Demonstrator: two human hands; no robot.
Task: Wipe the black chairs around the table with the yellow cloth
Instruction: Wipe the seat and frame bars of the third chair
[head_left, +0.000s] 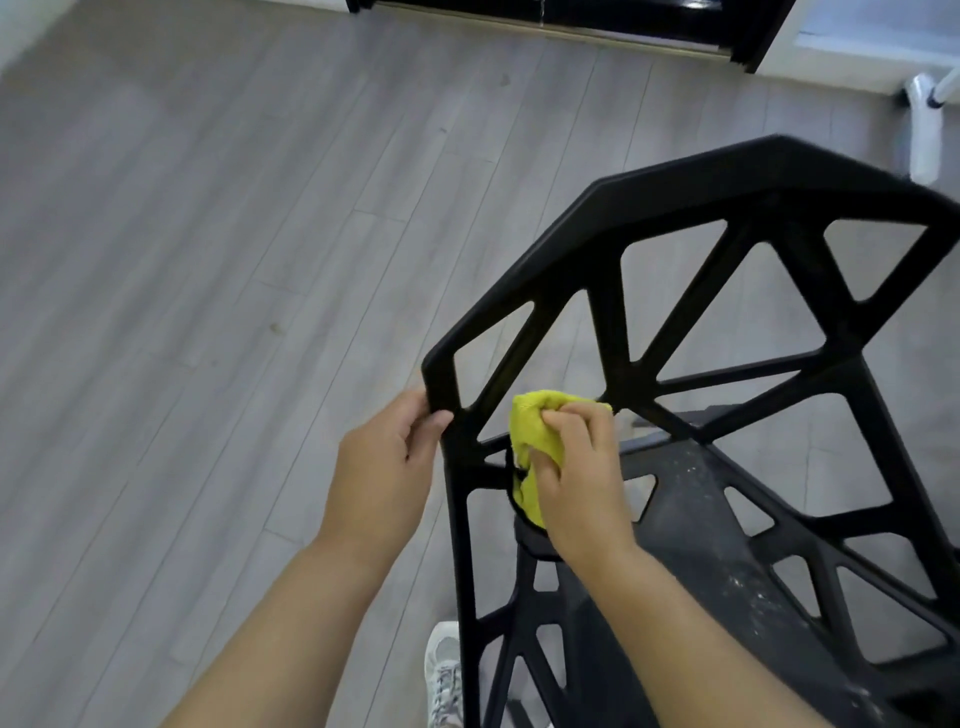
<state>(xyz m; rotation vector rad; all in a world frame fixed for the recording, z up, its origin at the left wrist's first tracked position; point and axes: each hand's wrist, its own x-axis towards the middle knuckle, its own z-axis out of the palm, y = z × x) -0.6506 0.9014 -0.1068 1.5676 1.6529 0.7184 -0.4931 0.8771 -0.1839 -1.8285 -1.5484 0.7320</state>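
A black chair (670, 208) with an open lattice of angled struts stands on a grey plank floor (208, 260), seen from behind and above its backrest.

The left hand (389, 467) is at the chair's left edge, where the backrest frame bends. Its grip is closed on that frame, with the thumb lying on the near face and the fingers curled round the outer edge.

The right hand (576, 467) is just inside the chair's left edge, low on the backrest where the struts meet the seat. Its grip is clamped on the yellow cloth (535, 415), which is bunched into a wad under the curled fingers and pressed against the chair's struts. Folds of the cloth stick out above and to the left of the knuckles.

The chair's seat, to the right of that hand, shows pale specks and a dull film.

Below the chair's left edge, a light shoe (444, 670) rests on the floor. Beyond the chair's top right corner stands a white object (927, 135), too blurred to identify.
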